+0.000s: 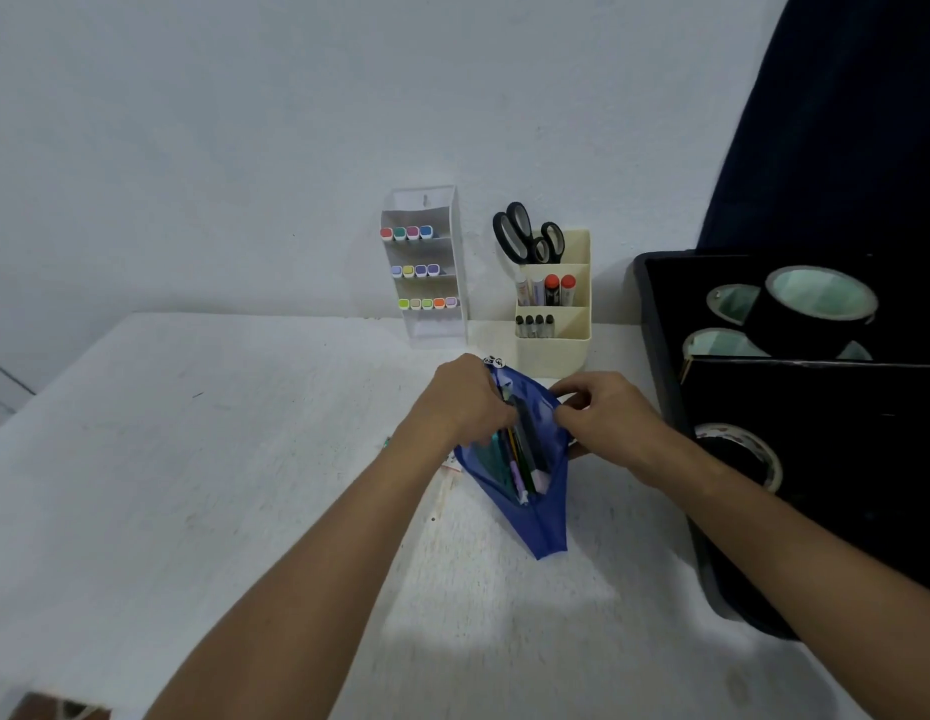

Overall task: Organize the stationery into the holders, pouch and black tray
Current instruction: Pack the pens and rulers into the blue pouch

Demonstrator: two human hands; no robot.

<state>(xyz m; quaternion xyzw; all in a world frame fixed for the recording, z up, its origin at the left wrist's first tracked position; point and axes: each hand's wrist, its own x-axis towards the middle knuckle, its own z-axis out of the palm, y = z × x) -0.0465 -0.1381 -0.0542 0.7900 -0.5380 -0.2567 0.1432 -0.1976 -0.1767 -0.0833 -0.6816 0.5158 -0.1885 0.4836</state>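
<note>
A blue mesh pouch (543,517) lies open on the white table (193,459), with several pens and pencils (522,459) inside it. My left hand (465,400) grips the pouch's left edge near its far end, fingers curled into the opening. My right hand (606,413) pinches the pouch's right edge. A clear tiered holder (426,267) with rows of coloured markers stands at the back. Beside it a cream holder (554,314) holds black scissors (528,236) and markers. The black tray (660,356) sits at the right with rolls of tape.
A dark curtain (837,122) hangs at the upper right above the tray. The wall rises behind the holders. A small scrap of paper (450,462) lies just left of the pouch. A brown patch shows beyond the table's near left corner.
</note>
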